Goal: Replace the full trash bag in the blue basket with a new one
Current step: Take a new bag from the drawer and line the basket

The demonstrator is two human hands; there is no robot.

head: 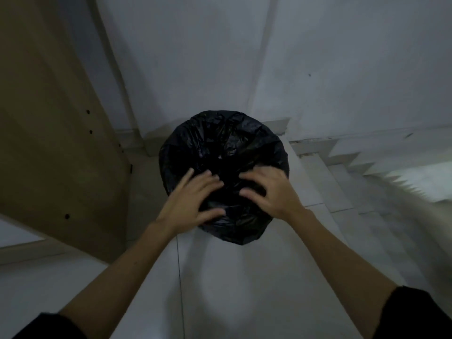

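A black trash bag (227, 145) covers the whole top and sides of the basket, so the blue basket itself is hidden. It stands on the pale floor in a corner. My left hand (195, 199) lies on the near left part of the bag with spread fingers. My right hand (266, 189) lies on the near right part, its fingers bent onto the plastic. Both hands touch the bag's near rim; whether either pinches the plastic is unclear in the dim, blurred frame.
A brown wooden door or panel (49, 118) stands close on the left. White walls (220, 57) meet behind the bag. A staircase (367, 167) goes down on the right. Pale floor (232, 289) lies between me and the bag.
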